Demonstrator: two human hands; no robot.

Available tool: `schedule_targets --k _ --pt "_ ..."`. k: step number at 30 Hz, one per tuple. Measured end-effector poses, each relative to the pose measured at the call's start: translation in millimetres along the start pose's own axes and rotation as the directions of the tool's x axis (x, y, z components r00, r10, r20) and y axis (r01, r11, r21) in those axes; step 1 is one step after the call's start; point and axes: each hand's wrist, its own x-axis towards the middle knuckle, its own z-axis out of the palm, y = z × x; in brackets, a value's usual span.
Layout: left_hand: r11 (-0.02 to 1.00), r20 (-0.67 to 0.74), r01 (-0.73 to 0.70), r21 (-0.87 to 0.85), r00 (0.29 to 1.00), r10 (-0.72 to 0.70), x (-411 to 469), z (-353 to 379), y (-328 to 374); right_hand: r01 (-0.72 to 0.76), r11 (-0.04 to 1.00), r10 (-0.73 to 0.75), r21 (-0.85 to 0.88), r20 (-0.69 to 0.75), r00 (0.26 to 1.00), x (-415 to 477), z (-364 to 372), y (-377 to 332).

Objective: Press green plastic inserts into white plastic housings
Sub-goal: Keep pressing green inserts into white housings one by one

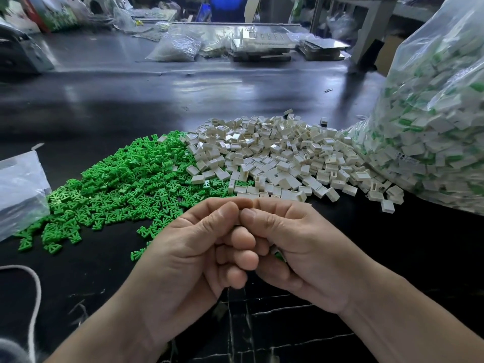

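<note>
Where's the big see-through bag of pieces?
In the head view, the bag stands at the right side of the table, touching the right edge of the white housings pile.

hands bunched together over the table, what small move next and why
Probably one firm thumb squeeze to seat the pieces. The left hand and right hand are curled against each other, thumbs meeting, and only a sliver of a white and green part shows in the right grip, so the fit can't be checked yet.
</note>
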Motion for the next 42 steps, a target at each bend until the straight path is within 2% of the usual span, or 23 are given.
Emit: schedule_targets --k 7,17,21,25,27,29,31,32,34,35,36,38,40,42 --pt "0.997 -0.115 -0.037 0.066 0.992 0.044 -0.5 9.8 -0.3 0.002 1.0 -0.002 0.01 -0.005 1.0 0.8 -0.3 0.6" --pt "0.997 -0.117 -0.022 0.071 0.993 0.03 -1.0 11.0 -0.1 -0.015 1.0 0.015 0.021 -0.024 1.0 -0.3 3.1 0.8" --pt "0.996 -0.118 -0.064 0.056 0.991 0.07 -0.5 11.9 -3.9 -0.005 1.0 0.006 0.026 -0.015 1.0 -0.2 1.1 0.5" --pt "0.992 -0.038 -0.104 0.07 0.994 0.107 -0.4 5.6 -5.4 0.017 1.0 -0.017 0.011 -0.011 1.0 -0.3 0.3 -1.8" --pt "0.984 -0.031 -0.124 0.125 0.991 0.128 -0.2 0.8 -3.2 0.029 1.0 -0.029 0.005 -0.019 0.999 0.2 1.6 -2.3" --pt "0.955 -0.114 -0.156 0.253 0.975 0.189 0.5 -4.7 -1.0 0.018 1.0 -0.018 0.007 -0.049 0.999 0.9 0.9 -2.8" --pt "0.839 -0.226 -0.172 0.517 0.918 0.327 2.1 -12.6 0.1 0.013 0.998 -0.01 0.061 -0.043 0.999 0.2 -2.0 -4.6" --pt "0.716 -0.243 -0.161 0.679 0.871 0.426 2.7 -16.9 -0.5 0.021 0.993 -0.02 0.119 -0.015 1.0 -0.1 -3.6 -6.0" --pt "0.326 -0.123 -0.101 0.94 0.79 0.6 3.1 -23.4 -2.5 0.051 0.963 -0.068 0.265 0.056 0.996 -0.4 -6.7 -8.3" --pt "0.118 -0.024 -0.063 0.991 0.782 0.623 3.9 -24.9 -3.9 0.061 0.94 -0.095 0.335 0.084 0.992 -0.4 -8.5 -9.1" --pt "-0.059 0.055 -0.025 0.998 0.796 0.603 5.4 -25.2 -5.6 0.067 0.919 -0.116 0.388 0.104 0.988 -0.2 -9.9 -9.8" --pt "-0.315 0.129 0.042 0.948 0.854 0.504 10.5 -25.9 -10.7 0.073 0.897 -0.136 0.436 0.115 0.984 0.6 -12.5 -11.5" --pt "-0.473 0.134 0.094 0.876 0.895 0.426 15.5 -26.1 -14.0 0.067 0.903 -0.115 0.425 0.09 0.989 1.0 -15.0 -13.4" --pt "-0.534 0.147 0.104 0.839 0.901 0.408 17.8 -26.8 -13.6 0.059 0.927 -0.074 0.37 0.026 0.997 1.3 -16.1 -14.2"
